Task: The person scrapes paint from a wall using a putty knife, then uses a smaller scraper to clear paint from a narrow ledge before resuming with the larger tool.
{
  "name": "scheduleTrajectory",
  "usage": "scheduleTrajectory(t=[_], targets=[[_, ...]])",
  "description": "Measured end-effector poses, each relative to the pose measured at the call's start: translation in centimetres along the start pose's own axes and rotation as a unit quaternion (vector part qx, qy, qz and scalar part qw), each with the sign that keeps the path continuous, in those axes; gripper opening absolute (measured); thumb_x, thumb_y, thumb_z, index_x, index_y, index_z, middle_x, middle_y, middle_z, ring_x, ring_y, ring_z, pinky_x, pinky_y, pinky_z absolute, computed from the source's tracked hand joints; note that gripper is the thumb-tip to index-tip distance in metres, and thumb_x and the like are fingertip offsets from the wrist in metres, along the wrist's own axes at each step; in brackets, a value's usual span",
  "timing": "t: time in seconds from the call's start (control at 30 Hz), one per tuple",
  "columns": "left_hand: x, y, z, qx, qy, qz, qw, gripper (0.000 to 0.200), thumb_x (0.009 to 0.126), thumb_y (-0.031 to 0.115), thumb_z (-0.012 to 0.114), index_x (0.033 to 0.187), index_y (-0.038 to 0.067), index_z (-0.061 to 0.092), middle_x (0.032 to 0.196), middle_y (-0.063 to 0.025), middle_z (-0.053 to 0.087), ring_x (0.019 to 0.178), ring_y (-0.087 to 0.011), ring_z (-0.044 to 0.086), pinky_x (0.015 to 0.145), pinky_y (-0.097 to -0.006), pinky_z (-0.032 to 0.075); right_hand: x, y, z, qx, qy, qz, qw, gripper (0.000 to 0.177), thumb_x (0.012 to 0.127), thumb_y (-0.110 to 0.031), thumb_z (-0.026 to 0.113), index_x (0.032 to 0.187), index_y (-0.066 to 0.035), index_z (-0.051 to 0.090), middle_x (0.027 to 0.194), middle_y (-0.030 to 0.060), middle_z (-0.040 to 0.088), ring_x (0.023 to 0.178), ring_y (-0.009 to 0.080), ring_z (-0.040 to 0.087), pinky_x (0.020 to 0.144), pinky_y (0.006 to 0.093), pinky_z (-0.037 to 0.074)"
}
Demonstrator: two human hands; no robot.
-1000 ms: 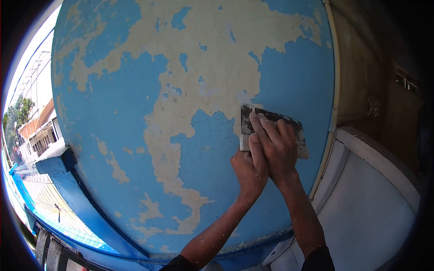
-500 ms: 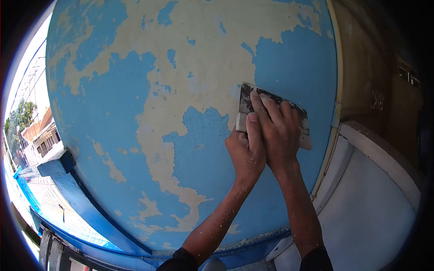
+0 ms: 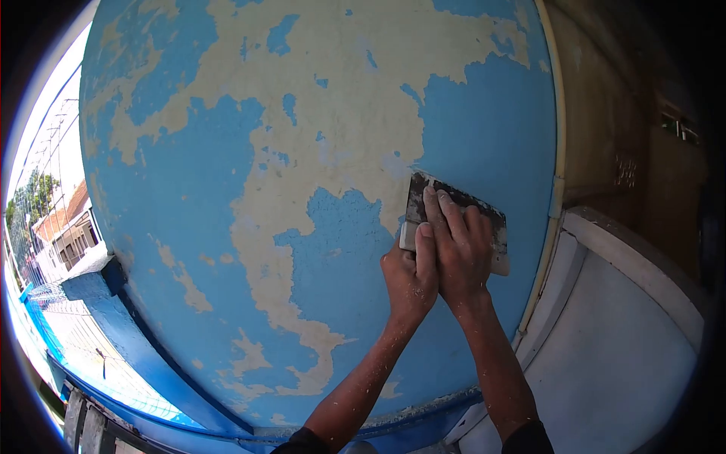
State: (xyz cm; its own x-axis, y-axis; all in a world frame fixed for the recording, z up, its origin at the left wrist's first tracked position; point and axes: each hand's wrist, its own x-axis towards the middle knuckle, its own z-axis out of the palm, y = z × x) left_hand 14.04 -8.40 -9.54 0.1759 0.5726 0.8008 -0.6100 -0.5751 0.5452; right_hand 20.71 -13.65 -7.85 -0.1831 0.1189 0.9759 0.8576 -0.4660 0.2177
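Observation:
A wide scraper [image 3: 415,203] with a dark, smeared blade lies against a wall [image 3: 340,265] of blue paint with bare cream patches. My left hand [image 3: 412,276] is closed on the scraper's lower left side, its thumb along the tool. Pressed over the blade, my right hand [image 3: 461,250] has its fingers pointing up and its palm close beside the left hand. Both forearms are flecked with pale bits. The scraper's upper edge sits on blue paint, just right of a large cream patch [image 3: 340,136]. Its underside and the right thumb are hidden.
A cream pipe [image 3: 559,151] runs down the wall's right edge, beside a white panel with a raised frame [image 3: 643,272]. At left are a blue ledge [image 3: 151,348], wire mesh and a sunlit house [image 3: 72,227]. Grey rails [image 3: 94,431] stand at lower left.
Both hands and the scraper have moved down the wall, with the hold unchanged. The view has tilted up slightly, so the upper patches sit a little lower.

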Motion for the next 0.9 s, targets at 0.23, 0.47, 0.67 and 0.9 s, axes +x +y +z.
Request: scheduleTrajectory(t=[0.23,0.47,0.67,0.9], targets=[[4.1,4.3,1.1,0.044,-0.091,-0.104,0.989,0.037,0.104,0.025,0.05,0.094,-0.008,0.063,0.07,-0.0096,0.065,0.065,-0.0111,0.058,0.057,-0.0333,0.048,5.0,1.6,-0.8,0.02,-0.008,0.029,0.999,0.043,0.085,-0.017,0.066,0.126,-0.001,0.066,0.109,0.0063,0.066,0.085,0.0198,0.057,0.072,0.0366,0.046],[8.1,4.7,3.1,0.007,0.018,0.045,0.999,0.048,0.106,0.031,0.047,0.074,-0.002,0.059,0.057,-0.0006,0.054,0.054,-0.0068,0.05,0.046,-0.029,0.039,9.0,2.7,0.2,-0.002,0.031,-0.013,0.999,0.042,0.085,-0.013,0.067,0.126,-0.002,0.066,0.106,0.0061,0.067,0.086,0.0196,0.058,0.075,0.0369,0.049],[6.7,5.4,3.0,-0.008,0.023,0.029,0.999,0.052,0.106,0.033,0.047,0.066,0.0,0.054,0.054,0.0,0.05,0.05,-0.0069,0.045,0.043,-0.0299,0.036,8.8,2.0,-1.1,-0.003,-0.013,-0.024,1.0,0.037,0.085,-0.011,0.068,0.121,-0.002,0.068,0.099,0.0049,0.068,0.089,0.0192,0.059,0.077,0.0359,0.05],[10.4,7.1,3.8,0.009,-0.006,0.023,1.0,0.051,0.106,0.031,0.047,0.066,0.0,0.058,0.054,-0.0004,0.052,0.05,-0.0069,0.045,0.044,-0.0299,0.035,12.3,3.1,-1.1,0.017,-0.033,-0.006,0.999,0.041,0.086,-0.012,0.068,0.125,-0.003,0.066,0.1,0.0037,0.068,0.09,0.0184,0.059,0.079,0.0358,0.05]])
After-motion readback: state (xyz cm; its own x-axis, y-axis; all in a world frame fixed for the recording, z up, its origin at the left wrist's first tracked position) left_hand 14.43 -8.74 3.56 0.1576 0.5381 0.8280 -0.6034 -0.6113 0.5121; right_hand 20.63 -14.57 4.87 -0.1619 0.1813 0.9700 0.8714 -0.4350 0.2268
